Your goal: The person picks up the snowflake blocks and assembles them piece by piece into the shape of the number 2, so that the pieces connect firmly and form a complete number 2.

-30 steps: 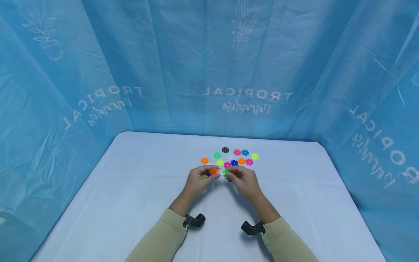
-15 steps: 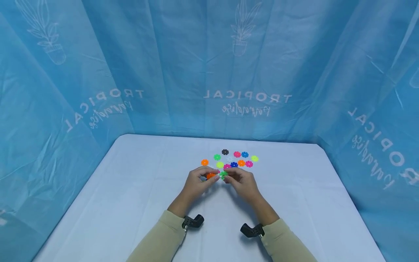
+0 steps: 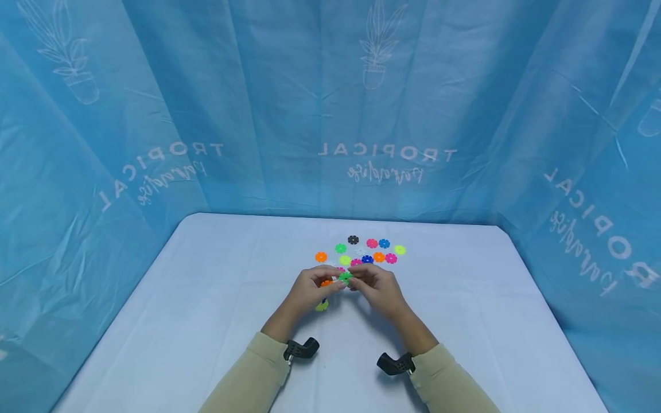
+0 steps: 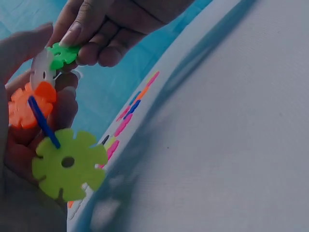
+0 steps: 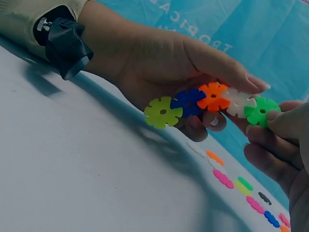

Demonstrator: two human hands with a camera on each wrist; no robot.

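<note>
My left hand [image 3: 310,288] holds a chain of notched snowflake discs. In the right wrist view, a yellow-green disc [image 5: 153,118], a blue disc [image 5: 186,104], an orange disc [image 5: 206,100] and a white disc [image 5: 235,110] run in a row, joined at their edges. Thumb and fingers of the left hand are at the orange and white ones, with the yellow-green end sticking out free. A green disc [image 5: 252,115] is pinched by my right hand [image 3: 380,288]. Its edge meets the white disc's edge; how deeply the notches fit cannot be seen.
Loose snowflake discs lie on the white table [image 3: 217,321] beyond the hands, among them a black disc [image 3: 353,240], an orange disc [image 3: 321,257] and a yellow disc [image 3: 400,250]. A blue printed curtain [image 3: 289,115] stands behind the table and along its sides.
The green disc and the right hand have moved slightly left, against the chain. The chain has turned, so its yellow-green end now shows below the left hand.
</note>
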